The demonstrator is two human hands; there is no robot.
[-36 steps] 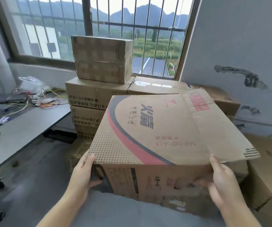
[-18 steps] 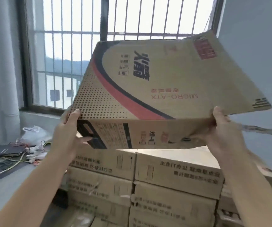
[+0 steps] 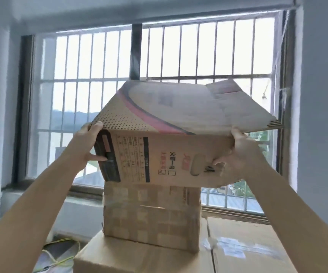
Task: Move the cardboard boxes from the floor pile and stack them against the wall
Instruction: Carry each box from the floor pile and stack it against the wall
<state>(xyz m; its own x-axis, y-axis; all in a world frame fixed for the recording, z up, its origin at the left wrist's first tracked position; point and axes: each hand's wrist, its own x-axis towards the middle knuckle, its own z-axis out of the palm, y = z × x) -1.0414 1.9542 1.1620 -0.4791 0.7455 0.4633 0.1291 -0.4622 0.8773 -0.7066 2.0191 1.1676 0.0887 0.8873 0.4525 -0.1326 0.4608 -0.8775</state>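
Left hand point(image 3: 89, 143) and right hand point(image 3: 236, 154) clamp the printed box point(image 3: 165, 138), seemingly just touching the taped box point(image 3: 151, 215) atop the window stack point(image 3: 139, 259); release remains, floor pile unseen

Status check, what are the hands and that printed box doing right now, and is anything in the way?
Both hands, left and right, grip the printed box by its ends. Box at the taped box, contact unclear. Loose top flap; nothing blocking.

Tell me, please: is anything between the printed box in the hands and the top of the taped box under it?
Nothing visible: the printed box sits directly above the taped box, gripped by the left hand and right hand.
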